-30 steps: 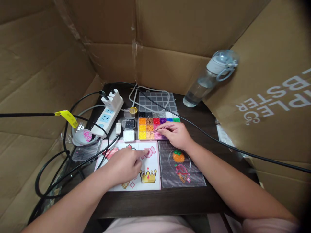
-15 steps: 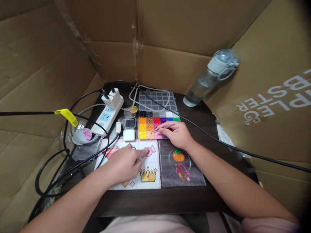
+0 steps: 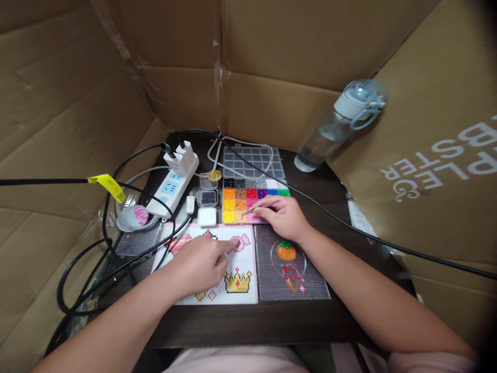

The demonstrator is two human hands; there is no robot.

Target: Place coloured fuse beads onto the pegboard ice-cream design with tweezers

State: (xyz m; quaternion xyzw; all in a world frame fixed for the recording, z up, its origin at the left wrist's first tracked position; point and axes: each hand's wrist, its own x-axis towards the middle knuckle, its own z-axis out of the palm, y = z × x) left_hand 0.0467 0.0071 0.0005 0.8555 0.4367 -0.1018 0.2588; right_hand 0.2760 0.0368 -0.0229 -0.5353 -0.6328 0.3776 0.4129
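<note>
Head view: tweezers are clamped in the right hand's fingers over the bead box, probably cuz beads are tiny; the nearby pattern sheet is pointed at by the left hand, index apart, likely place-marking.

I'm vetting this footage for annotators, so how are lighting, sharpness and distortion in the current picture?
Head view: soft, rather dim light, pale highlights on the water bottle; head view: printed crown legible, tweezers' tip too small to judge; head view: wide-angle stretching outward, left cardboard wall soft, right-hand corners darkened.
</note>
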